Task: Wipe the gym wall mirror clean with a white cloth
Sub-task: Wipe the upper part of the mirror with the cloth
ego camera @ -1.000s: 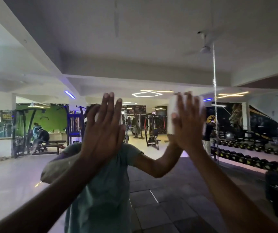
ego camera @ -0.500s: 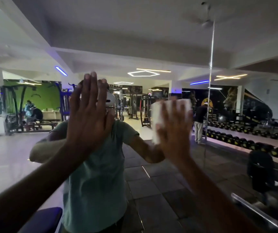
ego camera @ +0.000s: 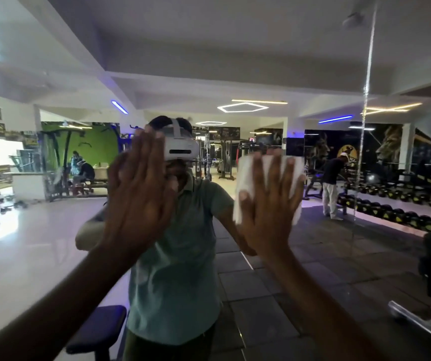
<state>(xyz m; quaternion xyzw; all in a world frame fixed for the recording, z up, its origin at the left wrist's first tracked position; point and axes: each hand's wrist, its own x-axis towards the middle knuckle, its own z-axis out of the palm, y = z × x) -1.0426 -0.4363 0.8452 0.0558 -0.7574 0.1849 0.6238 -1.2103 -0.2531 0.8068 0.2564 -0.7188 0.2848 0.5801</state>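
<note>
Both hands are raised flat against the mirror [ego camera: 53, 256], which stands straight ahead and fills the view. Left hand [ego camera: 141, 194] is spread open with straight fingers, apparently braced on the glass and holding nothing. Right hand [ego camera: 271, 204] is likewise open, its straight fingers pressing the white cloth [ego camera: 245, 178] to the glass; the cloth is seen crumpled behind the palm, showing above and to the left of it. By its place under the right hand, the next stroke is judged to fall to that hand, with unwiped glass lying on every side. A vertical seam [ego camera: 365, 105] in the mirror runs to the right of the cloth. Reflected are a gym floor, a dumbbell rack [ego camera: 391, 212] and ceiling lights [ego camera: 243, 107].
</note>
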